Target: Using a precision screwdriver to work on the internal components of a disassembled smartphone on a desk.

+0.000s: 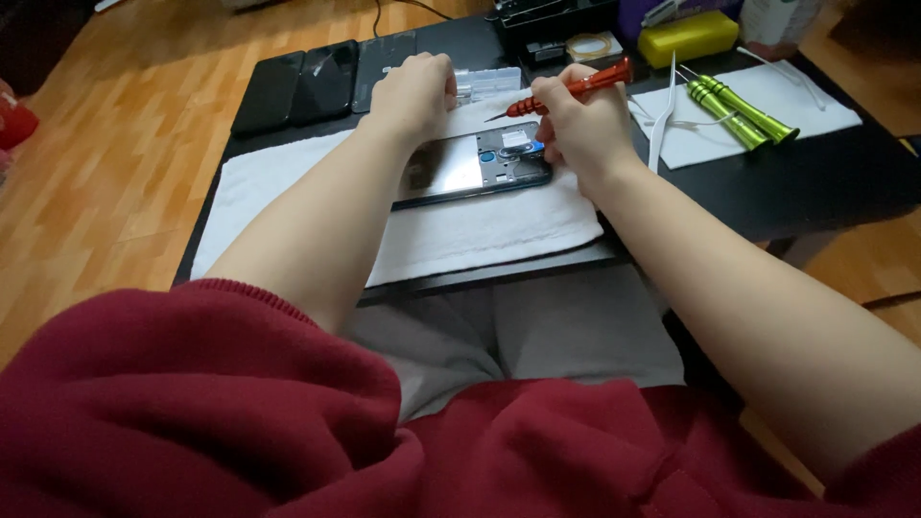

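At the far left of the black desk [844, 182] three dark glass panels [321, 82] lie side by side, just beyond a white towel [480, 230] that covers the near part of the desk. The left hand [414, 94] is curled into a loose fist, knuckles up, resting on the towel at the far edge of an opened phone [472, 167]; whether its grip encloses anything I cannot tell. The phone lies flat on the towel between the two hands, back cover off, its long axis running left to right with a slight upward tilt to the right, and its exposed camera end with blue parts towards the right hand [580, 129]. That hand's grip is closed around a red screwdriver [566, 91], which lies nearly level: the handle points up and right, the thin dark tip points left and slightly down, towards the left hand, above the phone's far edge. Further right, white tweezers [664, 120] and two green screwdrivers [743, 110] rest on a white sheet [806, 105], their long axes slanting down to the right, with a yellow box [689, 38] beyond them
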